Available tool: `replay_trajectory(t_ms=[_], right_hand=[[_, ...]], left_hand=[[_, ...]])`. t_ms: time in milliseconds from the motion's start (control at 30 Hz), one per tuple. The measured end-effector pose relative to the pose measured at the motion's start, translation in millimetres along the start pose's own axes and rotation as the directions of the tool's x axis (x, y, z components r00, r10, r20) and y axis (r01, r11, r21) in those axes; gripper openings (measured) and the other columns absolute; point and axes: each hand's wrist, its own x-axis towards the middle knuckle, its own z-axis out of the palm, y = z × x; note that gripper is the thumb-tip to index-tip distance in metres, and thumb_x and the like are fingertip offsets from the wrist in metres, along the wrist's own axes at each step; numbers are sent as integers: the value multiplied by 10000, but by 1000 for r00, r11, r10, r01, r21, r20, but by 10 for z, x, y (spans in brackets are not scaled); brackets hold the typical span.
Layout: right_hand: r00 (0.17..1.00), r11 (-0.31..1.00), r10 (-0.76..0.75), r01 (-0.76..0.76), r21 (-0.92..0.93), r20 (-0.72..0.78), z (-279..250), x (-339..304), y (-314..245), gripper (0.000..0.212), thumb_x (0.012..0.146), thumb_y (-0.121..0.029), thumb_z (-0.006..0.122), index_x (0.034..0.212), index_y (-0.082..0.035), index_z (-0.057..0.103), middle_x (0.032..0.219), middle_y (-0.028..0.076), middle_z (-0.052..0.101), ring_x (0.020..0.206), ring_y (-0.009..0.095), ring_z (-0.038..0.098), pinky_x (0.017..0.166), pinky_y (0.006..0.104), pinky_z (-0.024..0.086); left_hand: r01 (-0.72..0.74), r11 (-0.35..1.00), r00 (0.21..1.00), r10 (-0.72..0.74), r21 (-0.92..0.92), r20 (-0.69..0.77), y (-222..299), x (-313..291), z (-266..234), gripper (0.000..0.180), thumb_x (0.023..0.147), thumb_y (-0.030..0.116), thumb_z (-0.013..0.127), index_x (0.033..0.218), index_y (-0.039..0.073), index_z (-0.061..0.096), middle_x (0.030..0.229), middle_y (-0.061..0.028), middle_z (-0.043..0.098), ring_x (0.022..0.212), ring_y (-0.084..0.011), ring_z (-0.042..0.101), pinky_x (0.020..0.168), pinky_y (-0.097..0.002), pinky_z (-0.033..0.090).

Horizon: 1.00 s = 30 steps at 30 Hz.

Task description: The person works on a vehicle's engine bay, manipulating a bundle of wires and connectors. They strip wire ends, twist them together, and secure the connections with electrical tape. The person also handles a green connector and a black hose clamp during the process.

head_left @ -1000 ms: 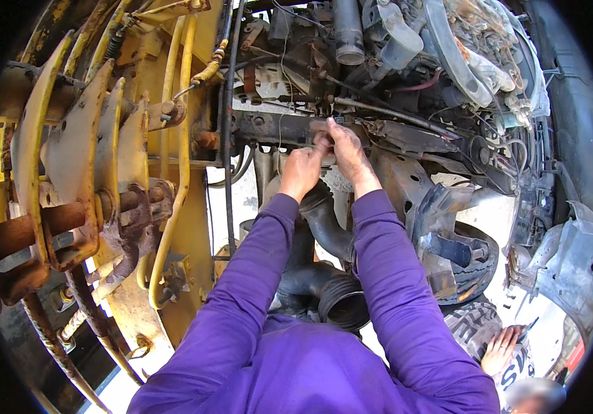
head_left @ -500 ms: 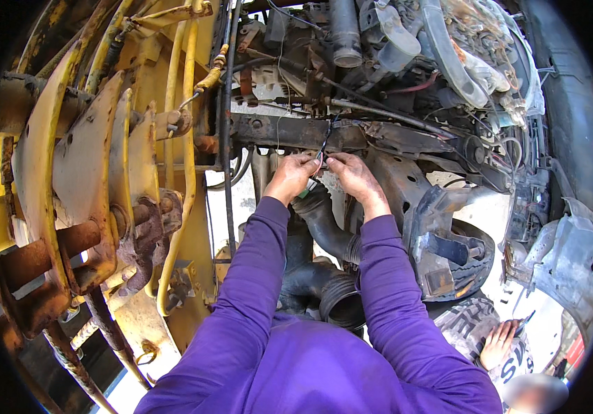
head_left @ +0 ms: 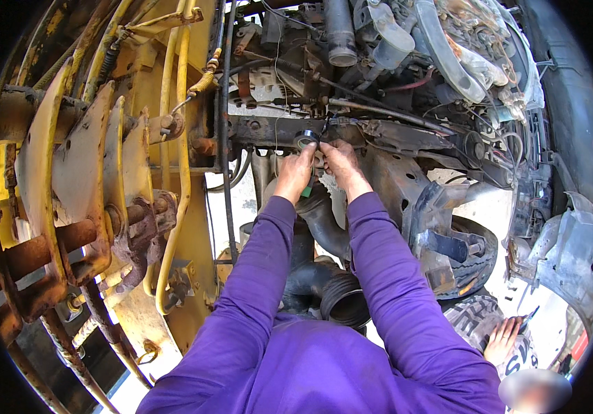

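Observation:
My left hand [head_left: 295, 175] is closed, thumb up, on a roll of black tape [head_left: 307, 136] that stands above its fingertips. Right beside it, my right hand [head_left: 341, 165] is closed in a pinch at the thin wires [head_left: 324, 129] coming down from the dark frame beam. The fingers hide most of the wires and the spot where they meet the tape. A small green piece [head_left: 307, 192] shows just under my left hand; its kind cannot be made out. Both hands are in front of the beam [head_left: 272, 131], over a black ribbed hose [head_left: 324, 214].
Yellow rusty machine plates [head_left: 89, 159] and pipes fill the left. Engine parts [head_left: 407, 48] and cables lie at the far side. A tyre [head_left: 479, 265] is at the right. A person in a patterned sleeve [head_left: 479, 317] is at lower right, a hand [head_left: 503, 338] holding a dark object.
The roll of black tape now shows in my left hand, where wires were pinched between both hands before. Both hands have moved slightly, the right one leftward, closer to the left.

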Motion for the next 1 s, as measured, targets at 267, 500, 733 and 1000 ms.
replay_trajectory(t_ms=[267,500,733,1000], right_hand=[[945,929,134,-225,295,299,-24,-110,-41,269,1053,-340,571,1086,-102,691,919,-11,677,771,135,600,678,332,492],[964,996,-42,61,-64,261,-164,-595,57,593,1002,-340,662,1475,1,552,1371,114,667,1217,235,646,965,395,545],[957,900,-86,194,-389,278,-308,-551,-220,681,936,-458,658,1415,25,616,1447,222,628,1331,331,608,1130,396,444],[913,991,-76,25,132,400,-309,-94,-55,520,1072,-445,498,1294,-13,682,1072,82,720,910,187,678,802,318,527]], left_hand=[[496,318,839,-414,-808,352,229,108,-10,364,1102,361,469,1025,71,676,805,-52,670,612,-186,622,578,-334,582],[491,422,866,-330,-762,376,40,-11,-199,231,1032,209,629,1050,8,741,854,-50,726,721,-157,675,636,-311,549],[172,966,985,-173,-195,14,131,-191,-41,284,997,210,650,1087,-41,748,882,-220,759,790,-342,740,752,-418,566],[113,976,993,-114,-184,3,63,-174,271,444,1028,366,580,1036,-50,734,975,-239,739,908,-361,700,811,-421,529]])
